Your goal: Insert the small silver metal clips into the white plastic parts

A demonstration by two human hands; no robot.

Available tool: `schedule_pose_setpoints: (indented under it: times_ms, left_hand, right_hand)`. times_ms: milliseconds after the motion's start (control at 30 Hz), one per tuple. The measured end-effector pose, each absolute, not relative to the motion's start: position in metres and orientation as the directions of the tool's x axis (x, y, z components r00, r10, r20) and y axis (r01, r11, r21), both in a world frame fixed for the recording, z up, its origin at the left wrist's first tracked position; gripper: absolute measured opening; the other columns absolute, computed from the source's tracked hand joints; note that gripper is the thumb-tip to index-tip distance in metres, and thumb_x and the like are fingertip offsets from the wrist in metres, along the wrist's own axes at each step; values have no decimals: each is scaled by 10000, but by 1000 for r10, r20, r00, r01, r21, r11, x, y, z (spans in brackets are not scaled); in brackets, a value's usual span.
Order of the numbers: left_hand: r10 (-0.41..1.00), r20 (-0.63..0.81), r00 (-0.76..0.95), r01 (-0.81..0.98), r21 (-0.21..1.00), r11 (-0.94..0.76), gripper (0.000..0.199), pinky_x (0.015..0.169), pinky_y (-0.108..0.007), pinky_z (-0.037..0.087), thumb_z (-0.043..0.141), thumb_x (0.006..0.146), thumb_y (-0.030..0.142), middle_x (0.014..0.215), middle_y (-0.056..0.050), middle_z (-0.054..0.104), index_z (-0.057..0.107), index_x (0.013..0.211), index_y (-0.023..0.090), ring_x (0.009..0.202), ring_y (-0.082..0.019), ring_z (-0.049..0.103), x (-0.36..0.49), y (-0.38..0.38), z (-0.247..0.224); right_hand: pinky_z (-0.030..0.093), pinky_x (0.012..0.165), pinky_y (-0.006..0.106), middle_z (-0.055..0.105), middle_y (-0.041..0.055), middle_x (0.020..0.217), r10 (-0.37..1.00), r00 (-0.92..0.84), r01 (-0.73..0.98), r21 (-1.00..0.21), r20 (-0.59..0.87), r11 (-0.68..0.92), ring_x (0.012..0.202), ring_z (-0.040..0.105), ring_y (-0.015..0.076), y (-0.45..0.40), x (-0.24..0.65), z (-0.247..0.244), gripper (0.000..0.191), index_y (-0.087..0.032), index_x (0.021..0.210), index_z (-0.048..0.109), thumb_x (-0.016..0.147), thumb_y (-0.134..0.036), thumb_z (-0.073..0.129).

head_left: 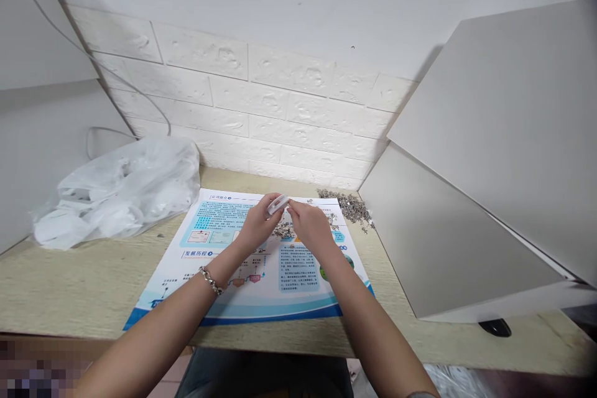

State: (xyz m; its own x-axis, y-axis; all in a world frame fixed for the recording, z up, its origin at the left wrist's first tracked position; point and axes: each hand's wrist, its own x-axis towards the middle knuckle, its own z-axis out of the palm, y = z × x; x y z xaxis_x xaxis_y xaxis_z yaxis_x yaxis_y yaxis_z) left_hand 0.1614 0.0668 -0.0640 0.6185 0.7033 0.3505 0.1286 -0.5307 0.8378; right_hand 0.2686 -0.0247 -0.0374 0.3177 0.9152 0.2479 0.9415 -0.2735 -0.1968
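Observation:
My left hand (258,224) is closed around a small white plastic piece (278,204) with a slot-like opening, held above the printed sheet. Close against it, my right hand (310,224) has its thumb and fingertips pinched together at the right end of the piece; whatever those fingertips grip is too small to make out. Beneath the hands lies a little heap of small silvery metal parts (282,230), partly covered by them. The printed poster sheet (298,305) with blue bands and Chinese text lies flat on the wooden table.
A larger pile of metal parts (349,206) sits at the sheet's back right corner. On the left rests a clear plastic bag (125,193) of white pieces. Grey-white panels (448,224) stand at the right, a black object (495,327) by their foot. A brick-patterned wall (265,99) closes the back.

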Motion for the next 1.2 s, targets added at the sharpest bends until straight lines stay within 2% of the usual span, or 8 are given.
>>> schedule_pose_setpoints:
  times_ms: [133, 267, 467, 633, 933, 1200]
  left_hand:
    - [691, 351, 631, 117, 838, -533, 395, 654, -271, 439, 479, 807, 366, 843, -45, 658, 530, 1167, 211, 789, -196, 590, 162, 69, -69]
    - [696, 334, 635, 118, 849, -515, 422, 654, -280, 453, 482, 808, 377, 811, -49, 668, 532, 1190, 204, 812, -212, 602, 162, 69, -72]
    - [688, 335, 643, 43, 882, -469, 390, 778, -312, 461, 498, 805, 356, 1086, -77, 624, 549, 1152, 187, 962, -212, 570, 162, 69, -69]
    - [674, 307, 672, -22, 918, -397, 342, 840, -340, 450, 521, 791, 334, 1109, -86, 613, 578, 1089, 177, 985, -208, 565, 162, 70, -65]
    - [681, 315, 661, -50, 924, -380, 352, 825, -341, 458, 539, 776, 353, 1072, -80, 628, 585, 1076, 173, 967, -215, 568, 161, 68, -60]
    - [715, 300, 631, 32, 911, -410, 366, 811, -325, 448, 506, 801, 364, 1102, -73, 617, 561, 1119, 190, 958, -208, 569, 163, 66, -67]
  right_hand:
    - [367, 640, 253, 650, 71, 968, 911, 345, 935, -168, 225, -313, 810, 593, 177, -22, 266, -39, 352, -197, 1139, 515, 931, -276, 242]
    - [367, 597, 247, 650, 72, 967, 902, 379, 918, -205, 206, -339, 799, 594, 181, -21, 264, -41, 382, -200, 1211, 470, 928, -294, 232]
    - [381, 600, 247, 658, 71, 944, 904, 371, 922, -203, 214, -330, 789, 599, 184, -22, 264, -40, 394, -215, 1229, 475, 926, -305, 239]
    - [392, 614, 249, 663, 72, 930, 906, 371, 920, -215, 205, -328, 795, 601, 185, -23, 265, -39, 398, -223, 1244, 472, 925, -309, 252]
    - [406, 673, 257, 657, 74, 991, 869, 438, 890, -244, 229, -385, 858, 605, 189, -22, 263, -41, 398, -231, 1224, 503, 925, -311, 252]
    - [415, 655, 271, 670, 89, 913, 906, 364, 931, -124, 217, -344, 784, 619, 196, -23, 264, -37, 411, -192, 1241, 478, 921, -295, 243]
